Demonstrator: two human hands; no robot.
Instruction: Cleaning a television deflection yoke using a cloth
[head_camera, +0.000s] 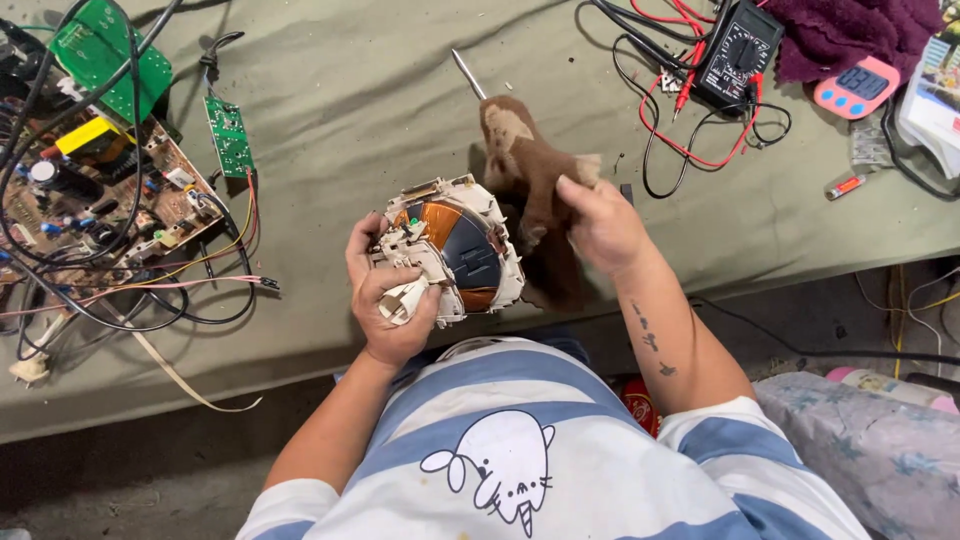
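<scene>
My left hand (392, 305) grips a round off-white plastic part (455, 250) with an orange and dark blue inside, held just above the table's near edge. My right hand (600, 222) clutches a brown cloth (530, 190) that hangs beside the part and touches its right side. A screwdriver shaft (467, 74) lies on the table just behind the cloth.
The table is covered by a grey-green sheet (360, 110). Circuit boards (110, 200) with tangled wires lie at the left. A black multimeter (738, 52) with red leads, a pink timer (857, 88) and a purple cloth (850, 28) sit at the back right.
</scene>
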